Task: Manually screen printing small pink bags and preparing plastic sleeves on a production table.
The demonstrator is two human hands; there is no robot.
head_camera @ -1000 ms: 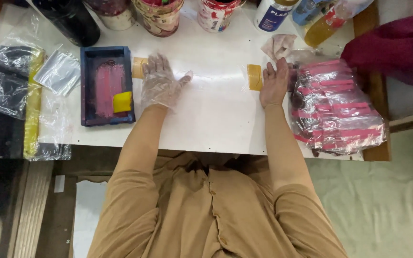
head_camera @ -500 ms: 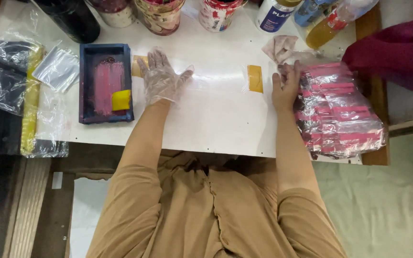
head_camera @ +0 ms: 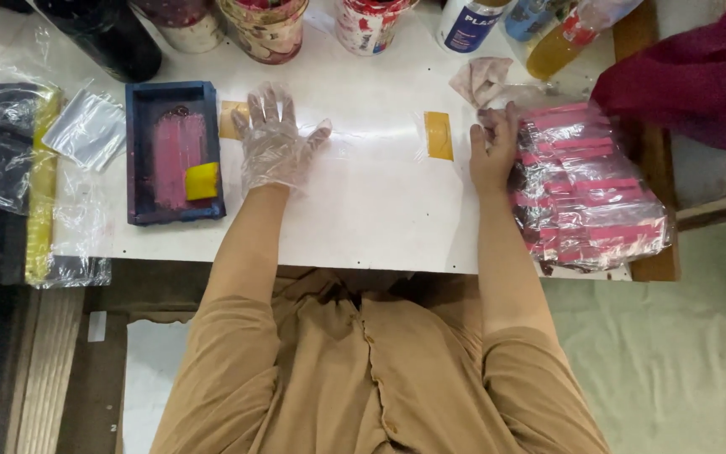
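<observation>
My left hand (head_camera: 275,143), in a clear plastic glove, lies flat with fingers spread on the white table (head_camera: 363,219), beside a dark blue tray (head_camera: 140,151) that holds pink paste and a small yellow sponge (head_camera: 202,181). A clear film strip (head_camera: 371,134) lies across the table, fixed by yellow tape pieces (head_camera: 439,134) at its ends. My bare right hand (head_camera: 494,147) rests at the left edge of a pile of pink items in clear wrappers (head_camera: 586,189), its fingers curled on the top one.
Paint pots and bottles (head_camera: 363,21) line the table's far edge. A crumpled pink cloth (head_camera: 481,80) lies near them. Clear plastic bags (head_camera: 90,126) and a yellow strip (head_camera: 42,185) sit at the left. Maroon fabric (head_camera: 699,71) hangs at the right.
My right hand has moved right, off the yellow tape and onto the edge of the wrapped pile. My left hand has stayed flat on the table.
</observation>
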